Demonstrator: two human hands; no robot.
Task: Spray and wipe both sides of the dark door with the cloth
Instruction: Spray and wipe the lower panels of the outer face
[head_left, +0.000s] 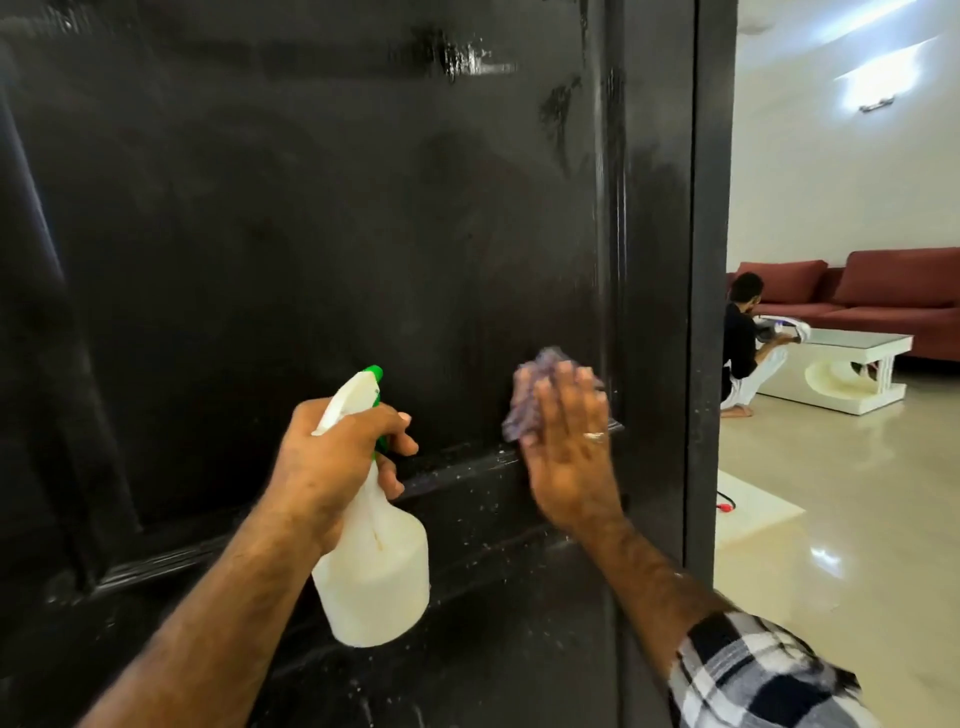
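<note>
Nearest, left hand (332, 457) clamped round the neck of a white plastic spray bottle with green nozzle (371, 540), contents hidden by opaque walls. Just beyond, right hand (569, 447) with straight, close-set fingers pressing a crumpled purple cloth (524, 400) flat on the glossy dark panelled door (311, 234), at the droplet-flecked ledge; best wiped with firm overlapping strokes along the moulding. Farther off, white coffee table (852, 364) and red sofa (883, 291).

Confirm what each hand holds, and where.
Left hand grips spray bottle at its neck, below the trigger head. Right hand presses cloth flat against door.
</note>
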